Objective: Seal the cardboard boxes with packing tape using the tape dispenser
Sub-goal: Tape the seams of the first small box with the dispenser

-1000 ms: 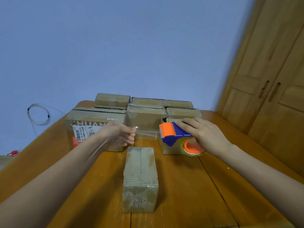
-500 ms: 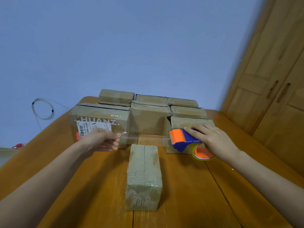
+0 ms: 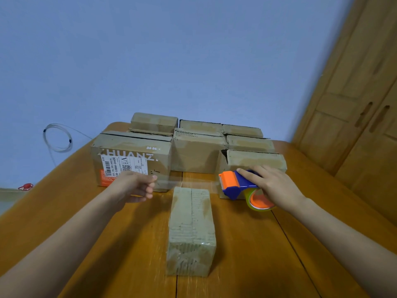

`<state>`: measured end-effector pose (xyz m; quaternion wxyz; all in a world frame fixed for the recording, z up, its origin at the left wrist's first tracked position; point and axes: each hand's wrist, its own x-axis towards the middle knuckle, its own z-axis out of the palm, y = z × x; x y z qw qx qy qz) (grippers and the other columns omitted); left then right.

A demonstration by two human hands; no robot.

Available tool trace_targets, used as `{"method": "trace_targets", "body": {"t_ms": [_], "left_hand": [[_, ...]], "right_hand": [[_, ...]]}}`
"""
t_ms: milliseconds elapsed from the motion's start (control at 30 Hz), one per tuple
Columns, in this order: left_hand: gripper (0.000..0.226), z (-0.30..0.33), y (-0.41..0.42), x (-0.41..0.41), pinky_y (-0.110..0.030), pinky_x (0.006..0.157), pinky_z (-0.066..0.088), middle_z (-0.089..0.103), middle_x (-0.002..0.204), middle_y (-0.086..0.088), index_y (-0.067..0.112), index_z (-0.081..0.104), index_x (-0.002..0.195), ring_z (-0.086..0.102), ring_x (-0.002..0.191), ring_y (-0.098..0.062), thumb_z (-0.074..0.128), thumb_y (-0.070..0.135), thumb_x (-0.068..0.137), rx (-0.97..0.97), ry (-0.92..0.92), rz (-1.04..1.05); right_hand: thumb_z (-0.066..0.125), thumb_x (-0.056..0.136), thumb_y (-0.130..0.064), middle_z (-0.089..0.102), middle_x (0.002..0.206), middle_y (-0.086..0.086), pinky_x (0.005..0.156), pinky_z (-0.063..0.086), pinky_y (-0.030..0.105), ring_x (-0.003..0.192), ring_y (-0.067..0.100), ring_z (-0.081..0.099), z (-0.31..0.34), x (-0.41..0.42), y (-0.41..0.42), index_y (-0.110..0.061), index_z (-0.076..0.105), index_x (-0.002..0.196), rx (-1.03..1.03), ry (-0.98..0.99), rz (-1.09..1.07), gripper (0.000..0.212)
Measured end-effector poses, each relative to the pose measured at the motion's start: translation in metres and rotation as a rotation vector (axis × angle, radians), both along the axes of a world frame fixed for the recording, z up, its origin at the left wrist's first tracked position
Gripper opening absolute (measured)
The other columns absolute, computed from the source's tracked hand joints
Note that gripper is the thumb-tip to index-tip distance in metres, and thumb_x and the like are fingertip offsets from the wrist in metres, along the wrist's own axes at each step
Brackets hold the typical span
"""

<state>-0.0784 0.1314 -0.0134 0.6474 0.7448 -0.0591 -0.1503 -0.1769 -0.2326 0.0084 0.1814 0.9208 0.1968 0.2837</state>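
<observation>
A small closed cardboard box (image 3: 191,229) lies lengthwise on the wooden table (image 3: 257,265) in front of me. My right hand (image 3: 272,186) grips an orange and blue tape dispenser (image 3: 236,184) holding a clear tape roll, just right of the box's far end. My left hand (image 3: 137,186) pinches the free end of a clear tape strip (image 3: 189,182) that stretches from the dispenser across and above the box's far end.
Several more cardboard boxes stand in rows behind, the largest (image 3: 131,160) with a shipping label at left, another (image 3: 253,162) right behind the dispenser. A coiled cable (image 3: 57,138) hangs on the blue wall. A wooden cupboard (image 3: 361,108) stands at right.
My hands have moved apart, left hand leftward and right hand rightward, drawing a longer strip of tape out of the dispenser above the box's far end.
</observation>
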Motion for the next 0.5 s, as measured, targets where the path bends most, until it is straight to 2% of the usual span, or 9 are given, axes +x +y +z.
{"method": "trace_targets", "body": {"t_ms": [167, 333, 500], "left_hand": [[0.020, -0.004, -0.002, 0.000, -0.027, 0.059, 0.052, 0.065, 0.060, -0.006, 0.006, 0.067, 0.070, 0.064, 0.055, -0.016, 0.071, 0.021, 0.084, -0.014, 0.010, 0.026], [0.019, -0.016, -0.003, 0.001, -0.028, 0.059, 0.051, 0.064, 0.061, -0.007, 0.004, 0.066, 0.074, 0.063, 0.055, -0.018, 0.072, 0.021, 0.083, -0.030, 0.060, 0.034], [0.021, -0.036, -0.005, -0.005, -0.028, 0.056, 0.051, 0.063, 0.060, -0.006, 0.003, 0.065, 0.077, 0.062, 0.055, -0.019, 0.070, 0.022, 0.084, -0.052, 0.142, 0.026]], "right_hand": [[0.094, 0.047, -0.012, 0.067, 0.109, 0.012, 0.059, 0.054, 0.031, 0.088, 0.028, 0.067, -0.003, 0.000, 0.001, -0.011, 0.059, 0.128, -0.001, 0.015, 0.007, 0.088], [0.092, 0.052, -0.009, 0.066, 0.109, 0.012, 0.065, 0.056, 0.035, 0.092, 0.029, 0.066, -0.014, 0.002, 0.000, -0.013, 0.054, 0.130, 0.018, 0.012, 0.025, 0.087], [0.091, 0.056, -0.011, 0.066, 0.107, 0.009, 0.068, 0.054, 0.032, 0.089, 0.026, 0.065, -0.038, -0.002, 0.003, -0.017, 0.045, 0.133, 0.098, 0.013, 0.028, 0.089]]}}
